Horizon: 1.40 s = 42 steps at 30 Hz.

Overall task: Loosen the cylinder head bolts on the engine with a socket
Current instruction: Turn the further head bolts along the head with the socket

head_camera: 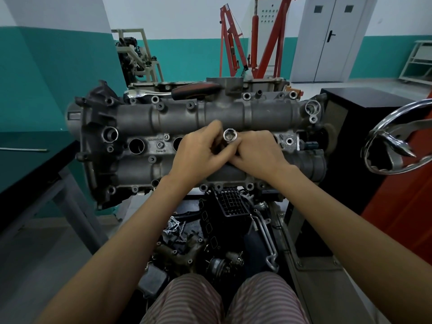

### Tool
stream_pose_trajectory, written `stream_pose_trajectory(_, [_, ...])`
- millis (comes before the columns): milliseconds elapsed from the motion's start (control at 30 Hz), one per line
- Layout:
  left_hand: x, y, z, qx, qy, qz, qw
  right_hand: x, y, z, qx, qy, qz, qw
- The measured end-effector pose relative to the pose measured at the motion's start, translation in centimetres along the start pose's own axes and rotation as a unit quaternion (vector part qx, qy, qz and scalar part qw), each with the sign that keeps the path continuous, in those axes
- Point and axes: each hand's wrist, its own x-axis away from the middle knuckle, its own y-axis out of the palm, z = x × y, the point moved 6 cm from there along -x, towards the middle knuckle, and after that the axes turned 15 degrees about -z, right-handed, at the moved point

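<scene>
Chrome socket [230, 136] pinched between fingers of left hand [198, 155] and right hand [257, 155], above engine [140, 118] centre. Seat squarely before fetching ratchet [173, 91] behind engine.

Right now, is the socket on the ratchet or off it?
Off. The socket is gripped between both hands over the cylinder head, hex opening facing the camera. The ratchet lies untouched along the engine's far edge.
</scene>
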Motion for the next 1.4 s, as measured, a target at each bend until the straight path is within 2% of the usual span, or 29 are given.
stream_pose_trajectory(167, [0.05,0.43,0.13,-0.028,-0.002,-0.024,0.999,0.06,-0.11,0.01,-0.041,0.003,0.000,0.999])
stream_pose_trajectory(367, [0.02,0.12,0.11,-0.007,0.009,0.020,1.000,-0.11,0.09,0.43,-0.029,0.022,0.001,0.999])
stream_pose_trajectory(600, [0.08,0.29,0.04,-0.023,-0.001,-0.002,1.000,0.07,-0.13,-0.01,-0.033,-0.005,-0.007,0.999])
stream_pose_trajectory(867, [0.04,0.22,-0.08,-0.037,0.005,0.023,0.999,-0.12,0.05,0.60,-0.033,0.035,-0.006,0.999])
stream_pose_trajectory(1167, [0.10,0.26,0.21,-0.033,0.010,-0.005,0.999,0.07,-0.29,0.06,-0.045,0.004,0.012,0.999])
stream_pose_trajectory(1267, [0.16,0.16,0.05,-0.019,0.008,0.015,1.000,0.06,-0.29,0.19,-0.050,0.015,0.021,0.998])
stream_pose_trajectory(1400, [0.31,-0.08,0.08,0.002,0.048,0.039,0.998,-0.07,0.21,0.72,-0.031,0.034,0.009,0.999])
